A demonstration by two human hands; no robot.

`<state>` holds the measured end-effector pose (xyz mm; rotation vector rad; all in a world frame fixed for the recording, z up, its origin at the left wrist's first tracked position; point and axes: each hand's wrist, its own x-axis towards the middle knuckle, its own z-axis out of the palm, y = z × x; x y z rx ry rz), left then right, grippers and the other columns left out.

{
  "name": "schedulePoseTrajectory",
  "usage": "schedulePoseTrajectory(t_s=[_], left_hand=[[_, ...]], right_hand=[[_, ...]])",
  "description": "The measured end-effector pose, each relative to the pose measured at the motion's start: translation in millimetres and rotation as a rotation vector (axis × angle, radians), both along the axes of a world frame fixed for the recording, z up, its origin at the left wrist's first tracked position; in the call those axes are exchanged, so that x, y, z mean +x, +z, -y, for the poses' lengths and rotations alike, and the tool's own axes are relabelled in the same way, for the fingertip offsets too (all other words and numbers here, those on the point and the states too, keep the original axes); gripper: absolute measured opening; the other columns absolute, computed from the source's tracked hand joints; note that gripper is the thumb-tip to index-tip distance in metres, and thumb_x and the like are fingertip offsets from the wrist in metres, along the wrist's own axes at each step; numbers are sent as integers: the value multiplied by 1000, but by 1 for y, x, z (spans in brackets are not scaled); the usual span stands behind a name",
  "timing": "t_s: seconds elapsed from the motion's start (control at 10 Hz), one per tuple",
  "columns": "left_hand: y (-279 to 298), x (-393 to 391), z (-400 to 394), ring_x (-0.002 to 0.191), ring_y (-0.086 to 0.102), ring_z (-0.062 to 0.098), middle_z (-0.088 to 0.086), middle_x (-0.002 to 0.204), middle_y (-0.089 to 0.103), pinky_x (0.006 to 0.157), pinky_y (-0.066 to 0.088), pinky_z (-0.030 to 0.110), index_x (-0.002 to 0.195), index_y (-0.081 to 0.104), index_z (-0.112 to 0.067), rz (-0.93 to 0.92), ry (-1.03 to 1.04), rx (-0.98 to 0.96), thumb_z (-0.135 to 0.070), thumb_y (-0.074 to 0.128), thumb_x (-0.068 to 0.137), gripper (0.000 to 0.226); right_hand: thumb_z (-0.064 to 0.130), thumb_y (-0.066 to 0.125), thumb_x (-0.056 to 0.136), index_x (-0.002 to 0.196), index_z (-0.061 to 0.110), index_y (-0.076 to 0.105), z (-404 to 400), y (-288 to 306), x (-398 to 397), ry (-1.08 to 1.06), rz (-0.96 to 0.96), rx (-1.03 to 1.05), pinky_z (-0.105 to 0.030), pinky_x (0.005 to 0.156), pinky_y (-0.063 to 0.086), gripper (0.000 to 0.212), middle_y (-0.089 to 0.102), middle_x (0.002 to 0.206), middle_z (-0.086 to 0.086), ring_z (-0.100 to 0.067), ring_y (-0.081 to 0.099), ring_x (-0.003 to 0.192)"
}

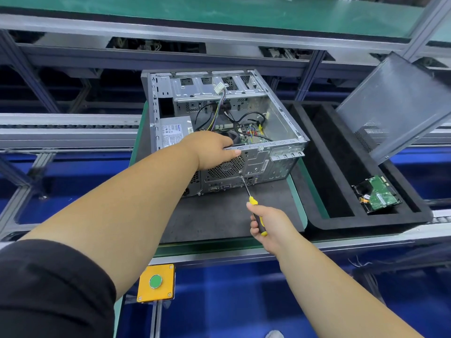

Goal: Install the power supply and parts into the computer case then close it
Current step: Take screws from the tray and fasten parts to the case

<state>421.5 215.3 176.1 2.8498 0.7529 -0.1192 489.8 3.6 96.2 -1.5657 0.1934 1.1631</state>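
An open metal computer case (280,123) lies on its side on a dark mat (219,215), its rear panel facing me. The grey power supply (173,132) sits inside at the near left corner, with loose cables and a white connector (219,88) above the motherboard. My left hand (212,150) grips the case's upper rear edge, thumb on the outside by the fan grille (227,167). A yellow-and-black screwdriver (256,213) is held in my right hand (271,225); its tip touches the rear panel beside the grille.
A black foam tray (341,220) stands to the right, holding a hard drive (380,195) with its green board up. The case's grey side panel (400,103) leans at the tray's far end. A yellow box with a green button (156,281) is mounted on the bench's front edge.
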Motion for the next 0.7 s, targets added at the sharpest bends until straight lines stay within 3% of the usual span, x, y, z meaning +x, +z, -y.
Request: schedulePoseTrajectory(t_s=[0.1, 0.2, 0.3, 0.4, 0.5, 0.6, 0.7], left_hand=[[0, 0, 0, 116, 55, 27, 4, 128, 61, 93, 46, 39, 130, 54, -24, 0, 2, -2, -66, 31, 93, 60], [1, -1, 1, 117, 54, 27, 4, 129, 60, 94, 46, 39, 132, 53, -24, 1, 3, -4, -66, 30, 93, 61], [1, -1, 2, 119, 53, 26, 3, 131, 59, 94, 45, 37, 134, 52, -25, -1, 6, -6, -66, 31, 94, 61], [2, -1, 2, 120, 53, 27, 4, 132, 58, 96, 45, 38, 133, 52, -24, -3, 13, -14, -65, 31, 94, 61], [3, -1, 2, 120, 53, 27, 4, 132, 58, 96, 45, 38, 133, 52, -24, -7, 9, -7, -65, 31, 94, 61], [3, -1, 3, 120, 53, 27, 4, 133, 58, 95, 45, 38, 134, 52, -24, -5, 9, -6, -65, 31, 94, 61], [4, -1, 3, 122, 52, 27, 4, 134, 57, 96, 44, 38, 134, 52, -24, -3, 10, -6, -65, 31, 94, 61]], right_hand=[[35, 70, 90, 83, 9, 63, 0, 0, 3, 92, 210, -142, -22, 47, 40, 28, 59, 71, -2, -11, 48, 52], [43, 55, 98, 85, 9, 69, -5, 1, 6, 126, 261, -238, -23, 47, 39, 39, 66, 72, 0, -12, 48, 52], [45, 43, 103, 82, 8, 70, -9, -1, 5, 59, 70, -181, -21, 40, 37, 51, 65, 59, -1, -10, 43, 46], [49, 48, 100, 88, 5, 70, -8, -3, 2, 0, -93, -67, -19, 35, 31, 51, 57, 55, -2, -9, 38, 39], [40, 72, 87, 89, 11, 67, -3, -1, -1, -34, -78, 4, -19, 41, 33, 29, 52, 66, -4, -10, 39, 44], [28, 75, 87, 90, 9, 66, -1, 1, 1, 4, 88, -37, -22, 44, 39, 21, 56, 75, -6, -12, 45, 50], [40, 59, 97, 84, 9, 68, -5, 2, 3, 78, 168, -123, -23, 47, 40, 35, 65, 72, -3, -13, 48, 51]])
